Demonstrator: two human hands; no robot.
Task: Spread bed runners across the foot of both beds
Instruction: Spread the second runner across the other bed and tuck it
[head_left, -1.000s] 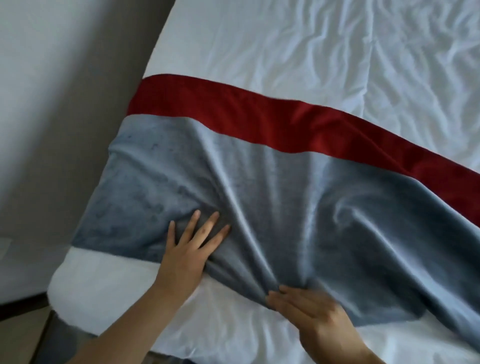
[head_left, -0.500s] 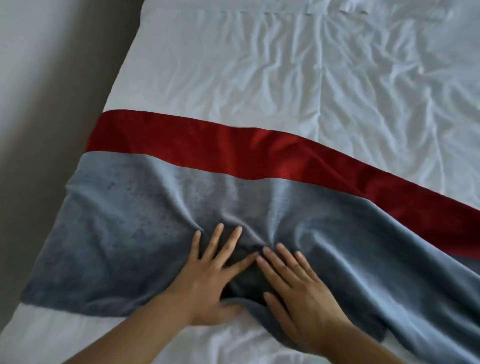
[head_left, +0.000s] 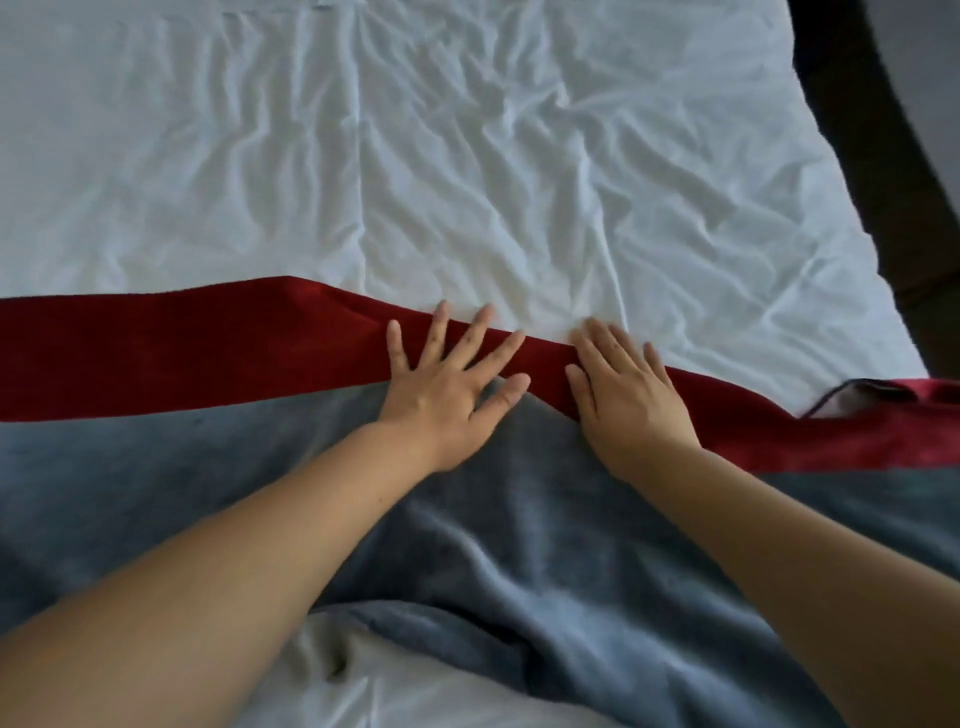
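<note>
A grey bed runner (head_left: 171, 467) with a red band (head_left: 182, 348) along its far edge lies across a bed covered by a wrinkled white sheet (head_left: 467, 156). My left hand (head_left: 447, 384) lies flat, fingers spread, on the red band near the middle. My right hand (head_left: 623, 395) lies flat beside it, fingertips reaching the sheet past the band's edge. Neither hand grips the cloth. The grey part bunches into folds near me, under my forearms. At the right, the runner's corner (head_left: 857, 397) is turned up and shows a pale underside.
The bed's right edge runs diagonally at the upper right, with dark floor (head_left: 893, 156) beyond it. White sheet shows below the runner's near edge at the bottom middle.
Both hands have moved forward from the runner's near grey edge to its far red band. The view has shifted right, so the wall on the left is out of sight.
</note>
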